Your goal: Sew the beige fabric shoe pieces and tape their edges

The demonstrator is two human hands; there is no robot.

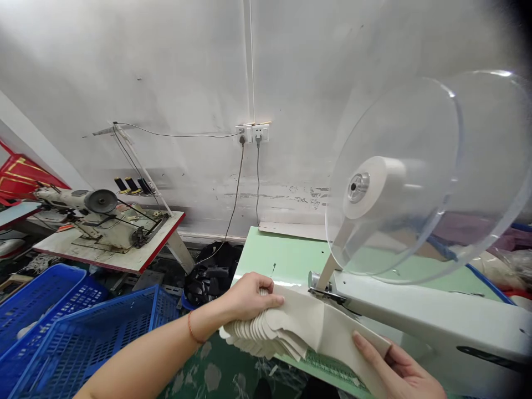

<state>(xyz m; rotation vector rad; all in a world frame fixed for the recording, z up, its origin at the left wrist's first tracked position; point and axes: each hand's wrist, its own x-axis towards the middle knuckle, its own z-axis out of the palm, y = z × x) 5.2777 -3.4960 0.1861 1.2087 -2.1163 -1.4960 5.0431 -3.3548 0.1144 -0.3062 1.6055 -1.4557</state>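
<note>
My left hand is closed on a gathered stack of cream fabric pieces, thumb on top, at the left end of the machine. To the right, my right hand pinches a flat cream piece that passes below the machine's metal head. A pale tape runs down into that head from a white roll between two clear plastic discs. Part of the fabric under the head is hidden by the machine arm.
A pale green tabletop lies beneath the machine. On the left, a second sewing machine stands on a red-edged table, with blue plastic crates on the floor before it. Two plugged cords hang from a wall socket.
</note>
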